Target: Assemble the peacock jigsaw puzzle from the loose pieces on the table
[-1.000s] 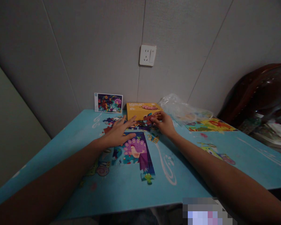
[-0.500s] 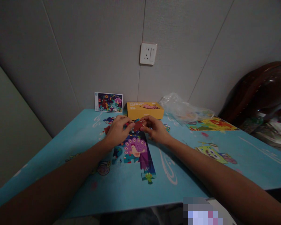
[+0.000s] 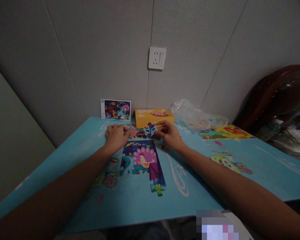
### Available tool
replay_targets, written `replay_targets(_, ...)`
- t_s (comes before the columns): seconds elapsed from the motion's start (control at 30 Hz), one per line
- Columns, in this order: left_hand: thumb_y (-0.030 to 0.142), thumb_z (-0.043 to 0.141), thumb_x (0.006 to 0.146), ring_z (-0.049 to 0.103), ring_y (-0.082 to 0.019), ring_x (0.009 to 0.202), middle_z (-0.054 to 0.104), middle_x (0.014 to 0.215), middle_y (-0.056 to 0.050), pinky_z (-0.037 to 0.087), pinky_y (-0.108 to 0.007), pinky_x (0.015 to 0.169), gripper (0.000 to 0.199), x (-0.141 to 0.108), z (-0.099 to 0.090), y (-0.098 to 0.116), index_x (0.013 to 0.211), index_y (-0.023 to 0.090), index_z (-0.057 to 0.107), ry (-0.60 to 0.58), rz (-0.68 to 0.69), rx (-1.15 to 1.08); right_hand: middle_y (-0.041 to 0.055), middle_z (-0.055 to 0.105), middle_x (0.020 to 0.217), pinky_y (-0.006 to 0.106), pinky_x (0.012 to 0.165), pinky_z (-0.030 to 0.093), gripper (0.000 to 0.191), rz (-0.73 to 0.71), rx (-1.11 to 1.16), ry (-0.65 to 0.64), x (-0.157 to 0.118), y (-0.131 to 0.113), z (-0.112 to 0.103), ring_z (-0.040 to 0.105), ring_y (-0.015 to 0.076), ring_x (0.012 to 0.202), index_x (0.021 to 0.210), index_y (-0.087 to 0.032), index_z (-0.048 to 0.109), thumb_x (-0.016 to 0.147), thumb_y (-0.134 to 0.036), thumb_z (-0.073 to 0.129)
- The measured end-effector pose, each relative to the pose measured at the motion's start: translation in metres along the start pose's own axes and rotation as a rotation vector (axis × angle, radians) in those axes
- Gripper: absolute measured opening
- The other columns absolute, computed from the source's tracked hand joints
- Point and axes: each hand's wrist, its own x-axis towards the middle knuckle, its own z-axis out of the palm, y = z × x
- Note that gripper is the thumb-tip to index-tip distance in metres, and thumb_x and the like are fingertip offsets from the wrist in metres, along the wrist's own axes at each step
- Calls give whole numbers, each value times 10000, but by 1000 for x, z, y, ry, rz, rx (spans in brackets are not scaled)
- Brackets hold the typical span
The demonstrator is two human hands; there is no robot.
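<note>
My right hand [image 3: 170,134] pinches a blue and white puzzle piece [image 3: 149,130], lifted above the table in front of the yellow box. In my left hand [image 3: 115,137], a plain pinkish puzzle piece [image 3: 132,133] is gripped between thumb and fingers, perhaps showing its back. Between and behind the hands lie more loose pieces [image 3: 141,132], partly hidden. Below them, nearer to me, rests a partly joined puzzle [image 3: 144,160] with a purple peacock; a green frog shows at its lower right corner.
A picture card [image 3: 115,110] leans on the wall beside the yellow box [image 3: 153,118]. A clear plastic bag [image 3: 193,116] and a yellow-orange picture [image 3: 228,131] lie at the back right. Blue patterned cloth [image 3: 202,190] covers the table.
My hands have moved apart, the left one leftward. The brown-red piece between them is no longer seen there; a pinkish piece shows at the left hand and a blue one at the right.
</note>
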Motion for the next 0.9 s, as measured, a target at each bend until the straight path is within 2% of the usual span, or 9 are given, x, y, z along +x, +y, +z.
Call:
replay_targets(0.1,432,589,862,366,-416,1316,551,1362,-155,363,-574,1031,643,-7,-6,7,1442,197,446,-15,165,43,-58,587,596,287,596,402,338,-16,7,44,1,-1,0,537,131,569,923,-200,563,660,-332,730)
replay_targets(0.17,363,535,912,284,-341,1404,514,1420,-98,307,-517,1114,666,-12,-10,15,1524,257,291,-104,428,-28,-59,587,601,287,599,403,349,-19,25,40,1,-3,1,534,129,569,919,-204,561,660,-355,739)
replay_targets(0.23,347,510,936,208,-299,1457,505,1428,-88,259,-491,1154,646,-18,-12,21,1532,283,268,-222,662,-76,-53,600,620,290,606,415,368,-12,46,-8,0,-5,2,545,132,577,929,-209,559,665,-383,749)
replay_targets(0.3,353,510,940,185,-294,1472,510,1420,-106,238,-502,1162,632,-23,-11,26,1526,274,288,-290,771,-90,-43,616,643,298,616,435,378,-6,52,-66,0,-5,2,560,140,588,952,-211,561,685,-405,744)
replay_targets(0.4,360,507,938,237,-304,1458,439,1481,-138,250,-509,1154,602,-24,-9,28,1505,244,346,-266,722,-71,7,674,740,329,679,469,327,-20,-117,-68,1,-2,-3,611,172,674,1008,-201,584,755,-376,697)
replay_targets(0.5,393,481,941,298,-335,1431,348,1535,-174,275,-520,1135,584,-18,-8,25,1485,198,391,-192,548,-14,104,715,975,396,830,460,301,-88,-569,-40,4,3,-14,622,245,915,1051,-175,642,795,-327,684)
replay_targets(0.6,454,463,937,292,-371,1428,418,1488,-195,305,-540,1108,605,-11,-8,18,1468,168,420,-195,384,52,143,693,1112,444,910,419,331,-91,-928,-159,7,7,-24,571,305,1043,1062,-169,692,811,-383,687)
replay_targets(0.77,576,431,914,191,-456,1437,528,1405,-191,259,-651,1071,686,-9,-3,6,1466,169,414,-336,327,160,90,720,1070,433,879,410,286,-67,-1008,-285,9,7,-27,570,310,1034,1052,-222,722,839,-398,649)
replay_targets(0.9,619,379,919,177,-472,1433,537,1371,-213,257,-659,1055,686,-11,0,3,1470,210,413,-336,318,204,97,720,1085,454,880,399,283,-78,-1000,-307,9,5,-26,565,324,1052,1052,-221,721,818,-374,677)
